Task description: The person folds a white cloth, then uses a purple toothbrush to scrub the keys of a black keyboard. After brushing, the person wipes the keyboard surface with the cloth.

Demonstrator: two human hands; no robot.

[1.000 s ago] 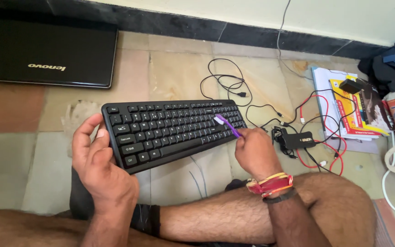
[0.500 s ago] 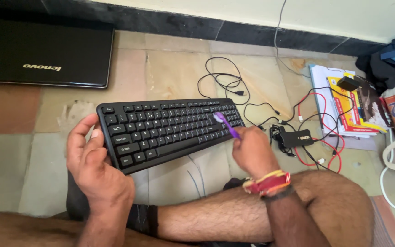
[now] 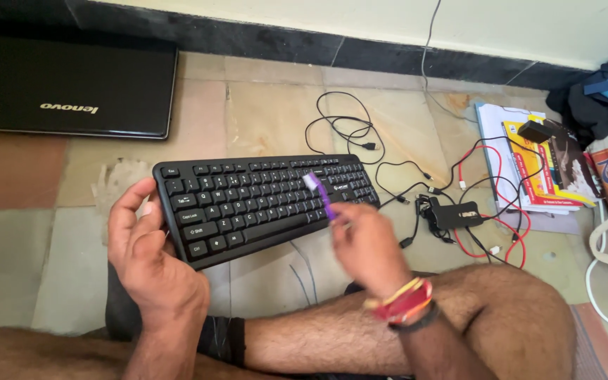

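Near the middle of the frame, the black keyboard [image 3: 262, 200] lies sideways, left hand [image 3: 150, 257] gripping its left end, right hand [image 3: 366, 243] pinching a purple brush [image 3: 320, 193] pointing up-left.

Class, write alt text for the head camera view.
A seated person's left hand holds a black keyboard while the right hand brushes its keys with a purple toothbrush. A closed laptop and tangled cables lie nearby.

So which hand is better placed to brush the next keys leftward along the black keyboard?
Probably the right hand: it grips the purple toothbrush, bristles on the mid-right keys of the black plastic keyboard. The left hand is wrapped around the keyboard's left end, steadying it.
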